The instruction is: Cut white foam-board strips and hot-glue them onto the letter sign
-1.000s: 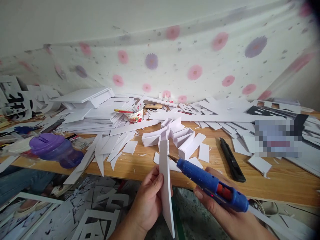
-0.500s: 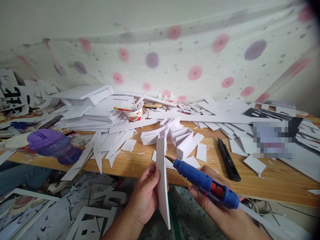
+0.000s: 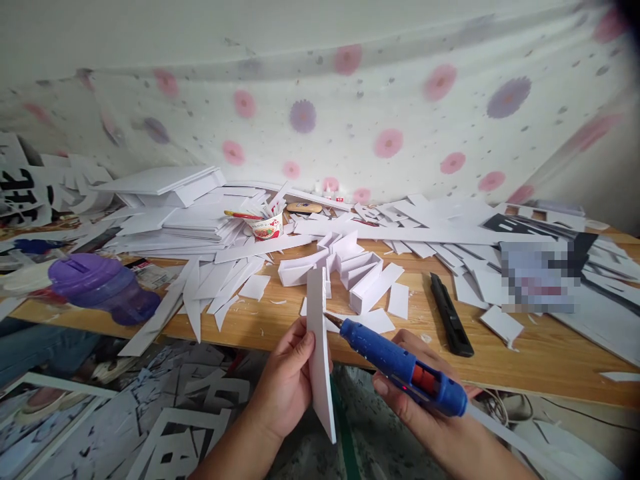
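Pinched between the thumb and fingers of my left hand [image 3: 290, 380] is a flat white foam board piece [image 3: 320, 373], held on edge in front of the table. My right hand [image 3: 420, 400] is wrapped round a blue glue gun [image 3: 400, 363] with a red part inside, a small red light and a glue stick trailing from its back. The gun's metal tip is at the right edge of the board; whether it touches cannot be seen. Behind the board, folded white box-like pieces [image 3: 363, 277] stand on the wooden table, partly hidden by it.
A black utility knife [image 3: 450, 317] lies right of the gun. To the left are a purple cup [image 3: 105, 287], a paper tub [image 3: 265, 227] of scraps and stacked white boards [image 3: 170, 230]. White offcuts [image 3: 503, 325] litter the table. A person's leg [image 3: 45, 350] shows at lower left.
The view has shifted slightly, so the table things sit a little further left and up. Both hands keep their hold, and the gun tip stays at the board's edge.
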The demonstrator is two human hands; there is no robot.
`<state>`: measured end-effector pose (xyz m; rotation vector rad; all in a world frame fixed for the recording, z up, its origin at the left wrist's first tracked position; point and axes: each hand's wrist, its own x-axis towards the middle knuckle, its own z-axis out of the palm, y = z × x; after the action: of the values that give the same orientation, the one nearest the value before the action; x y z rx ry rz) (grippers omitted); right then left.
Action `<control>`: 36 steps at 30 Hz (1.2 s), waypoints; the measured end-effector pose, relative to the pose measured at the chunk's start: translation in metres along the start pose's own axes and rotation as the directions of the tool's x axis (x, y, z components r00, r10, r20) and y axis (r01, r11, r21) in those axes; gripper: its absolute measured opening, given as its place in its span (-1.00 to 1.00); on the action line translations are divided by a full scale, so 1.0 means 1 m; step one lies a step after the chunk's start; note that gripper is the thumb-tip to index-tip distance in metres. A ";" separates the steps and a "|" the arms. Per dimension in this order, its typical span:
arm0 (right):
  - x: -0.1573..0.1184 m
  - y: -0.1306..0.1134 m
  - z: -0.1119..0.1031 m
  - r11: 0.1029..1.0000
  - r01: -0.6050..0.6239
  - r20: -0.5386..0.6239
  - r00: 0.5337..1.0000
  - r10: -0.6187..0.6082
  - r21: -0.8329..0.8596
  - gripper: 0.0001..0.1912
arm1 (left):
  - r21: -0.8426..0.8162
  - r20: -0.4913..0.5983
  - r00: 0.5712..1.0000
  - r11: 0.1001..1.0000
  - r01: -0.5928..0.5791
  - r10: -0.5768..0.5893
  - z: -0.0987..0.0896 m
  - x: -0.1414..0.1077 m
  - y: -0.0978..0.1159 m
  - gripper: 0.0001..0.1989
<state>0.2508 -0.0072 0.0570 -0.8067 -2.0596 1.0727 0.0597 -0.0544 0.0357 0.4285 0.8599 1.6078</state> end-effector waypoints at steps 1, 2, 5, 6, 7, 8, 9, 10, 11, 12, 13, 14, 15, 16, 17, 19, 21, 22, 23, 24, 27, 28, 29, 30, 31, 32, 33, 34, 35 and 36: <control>0.000 0.000 0.000 1.000 0.004 0.005 1.000 -0.004 0.008 -0.74 | -0.005 0.003 1.000 1.000 -0.004 0.004 0.000 0.000 0.000 -0.73; -0.001 0.001 -0.001 1.000 0.010 0.011 1.000 -0.010 0.012 -0.74 | -0.009 0.004 1.000 1.000 -0.006 0.006 0.001 0.000 0.000 -0.73; -0.001 0.001 -0.002 1.000 0.025 0.022 0.999 -0.025 0.016 -0.75 | -0.018 0.000 1.000 1.000 -0.007 0.007 0.002 0.000 0.000 -0.74; -0.001 0.001 -0.002 0.999 0.031 0.022 0.999 -0.031 0.024 -0.77 | -0.024 -0.006 1.000 1.000 -0.009 0.009 0.003 0.000 0.000 -0.74; -0.001 0.001 -0.002 0.999 0.037 0.019 0.999 -0.038 0.036 -0.79 | -0.031 -0.014 1.000 0.999 -0.010 0.010 0.003 0.000 0.001 -0.73; -0.001 0.001 -0.002 0.998 0.044 0.019 0.999 -0.045 0.049 -0.81 | -0.039 -0.022 1.000 0.999 -0.012 0.011 0.004 0.000 0.001 -0.73; -0.001 0.000 -0.002 0.997 0.050 0.022 0.998 -0.052 0.062 -0.83 | -0.047 -0.027 1.000 0.999 -0.012 0.011 0.004 -0.001 0.001 -0.72; -0.001 0.000 -0.002 0.996 0.057 0.032 0.998 -0.059 0.071 -0.85 | -0.054 -0.029 1.000 0.998 -0.011 0.009 0.004 -0.001 0.002 -0.72; -0.001 -0.001 -0.002 0.995 0.062 0.037 0.997 -0.065 0.076 -0.86 | -0.059 -0.027 1.000 0.998 -0.009 0.007 0.005 -0.001 0.002 -0.71; -0.001 -0.001 -0.002 0.995 0.067 0.043 0.997 -0.070 0.078 -0.86 | -0.062 -0.025 1.000 0.998 -0.006 0.005 0.005 -0.001 0.002 -0.71; -0.001 -0.002 -0.002 0.994 0.074 0.043 0.996 -0.077 0.078 -0.87 | -0.065 -0.023 1.000 0.998 -0.005 0.004 0.005 -0.002 0.002 -0.71; -0.001 -0.002 -0.002 0.994 0.082 0.039 0.996 -0.085 0.076 -0.87 | -0.066 -0.022 1.000 0.998 -0.006 0.005 0.005 -0.002 0.003 -0.71; -0.001 -0.002 -0.002 0.993 0.089 0.031 0.995 -0.092 0.072 -0.87 | -0.067 -0.022 1.000 0.998 -0.008 0.006 0.005 -0.002 0.003 -0.71; -0.001 -0.003 -0.001 0.993 0.096 0.022 0.995 -0.098 0.066 -0.88 | -0.068 -0.024 1.000 0.998 -0.010 0.009 0.005 -0.002 0.003 -0.71; 0.000 -0.004 -0.001 0.993 0.102 0.012 0.995 -0.103 0.060 -0.89 | -0.068 -0.026 1.000 0.998 -0.013 0.011 0.006 -0.003 0.003 -0.71; 0.000 -0.005 -0.001 0.993 0.108 0.000 0.994 -0.108 0.051 -0.90 | -0.067 -0.024 1.000 0.998 -0.012 0.010 0.006 -0.003 0.003 -0.72; 0.000 -0.007 -0.002 0.993 0.107 -0.007 0.994 -0.107 0.051 -0.90 | -0.063 -0.014 1.000 0.998 -0.008 0.007 0.006 -0.003 0.003 -0.73; 0.000 -0.008 -0.002 0.993 0.107 -0.005 0.994 -0.107 0.050 -0.90 | -0.061 -0.008 1.000 0.998 -0.009 0.008 0.005 -0.003 0.003 -0.74; 0.000 -0.008 -0.003 0.993 0.106 -0.004 0.994 -0.106 0.047 -0.89 | -0.059 -0.003 1.000 0.998 -0.011 0.011 0.005 -0.003 0.003 -0.74; 0.000 -0.009 -0.003 0.993 0.106 -0.004 0.994 -0.106 0.043 -0.89 | -0.055 0.002 1.000 0.998 -0.013 0.013 0.005 -0.003 0.003 -0.74; 0.000 -0.008 -0.003 0.994 0.108 0.004 0.994 -0.108 0.026 -0.89 | -0.048 0.005 1.000 0.999 -0.026 0.027 0.005 -0.003 0.003 -0.75; 0.000 -0.008 -0.002 0.994 0.109 0.003 0.994 -0.109 0.019 -0.87 | -0.046 0.006 0.999 0.998 -0.031 0.032 0.005 -0.004 0.003 -0.76; 0.000 -0.007 -0.002 0.994 0.110 0.000 0.994 -0.110 0.008 -0.85 | -0.046 0.006 0.999 0.998 -0.036 0.037 0.006 -0.004 0.003 -0.76; 0.000 -0.006 -0.002 0.994 0.111 -0.001 0.994 -0.111 -0.004 -0.83 | -0.046 0.005 0.999 0.998 -0.041 0.041 0.006 -0.004 0.003 -0.76; 0.000 -0.005 -0.002 0.994 0.108 -0.005 0.994 -0.108 -0.015 -0.80 | -0.046 0.004 0.999 0.998 -0.046 0.046 0.006 -0.004 0.004 -0.75; 0.000 -0.004 -0.001 0.994 0.103 -0.009 0.995 -0.104 -0.024 -0.79 | -0.046 0.000 0.999 0.998 -0.049 0.049 0.006 -0.004 0.004 -0.75; 0.000 -0.003 -0.001 0.994 0.102 -0.008 0.995 -0.103 -0.030 -0.78 | -0.046 -0.004 0.999 0.998 -0.053 0.052 0.006 -0.003 0.004 -0.75; 0.000 -0.003 -0.001 0.994 0.103 -0.009 0.995 -0.104 -0.033 -0.77 | -0.046 -0.008 0.998 0.997 -0.056 0.056 0.006 -0.003 0.004 -0.75; 0.000 -0.002 0.000 0.994 0.104 -0.013 0.994 -0.105 -0.035 -0.77 | -0.045 -0.011 0.998 0.997 -0.060 0.060 0.006 -0.003 0.004 -0.75; 0.000 -0.002 0.000 0.994 0.107 -0.014 0.994 -0.108 -0.035 -0.77 | -0.044 -0.013 0.998 0.997 -0.064 0.064 0.006 -0.002 0.005 -0.75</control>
<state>0.2505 -0.0078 0.0589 -0.7103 -2.0883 0.9715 0.0610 -0.0549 0.0431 0.4195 0.8251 1.6865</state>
